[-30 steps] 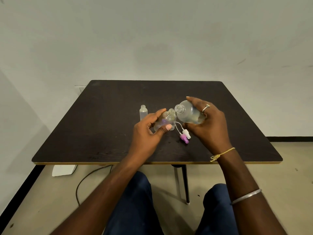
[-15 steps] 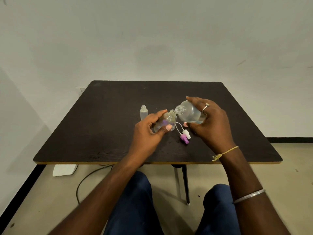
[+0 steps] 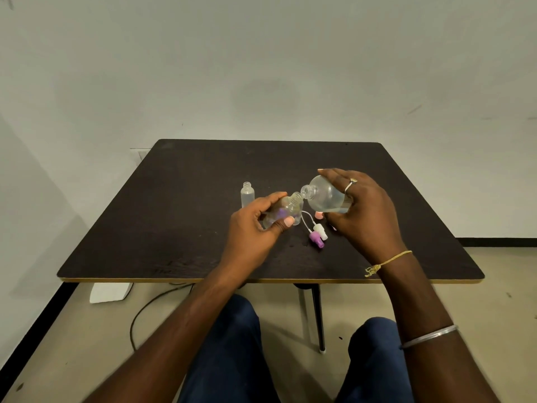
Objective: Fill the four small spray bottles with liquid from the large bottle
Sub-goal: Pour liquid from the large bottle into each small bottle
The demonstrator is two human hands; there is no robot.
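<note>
Nearest: knees in dark blue trousers [image 3: 226, 359], both forearms reaching over the front edge of the dark table [image 3: 145, 279]. A silver bangle [image 3: 428, 335] and a yellow thread [image 3: 389, 261] are on the right arm.

Over the table: left hand [image 3: 255, 228] grips a small bottle [image 3: 286, 212], fingers and thumb curled round its body. The bottle is tilted, open mouth up and to the right. Right hand [image 3: 363, 210] is wrapped round the large bottle [image 3: 325, 197], held on its side, neck pointing left, mouth right at the small bottle's mouth. Clear liquid is pooled along its lower side.

On the table between the hands: purple spray cap [image 3: 316, 239] and white spray cap [image 3: 319, 229], lying with thin tubes.

Farther left: second small bottle [image 3: 247, 194], upright, uncapped, apart from the hands.
</note>
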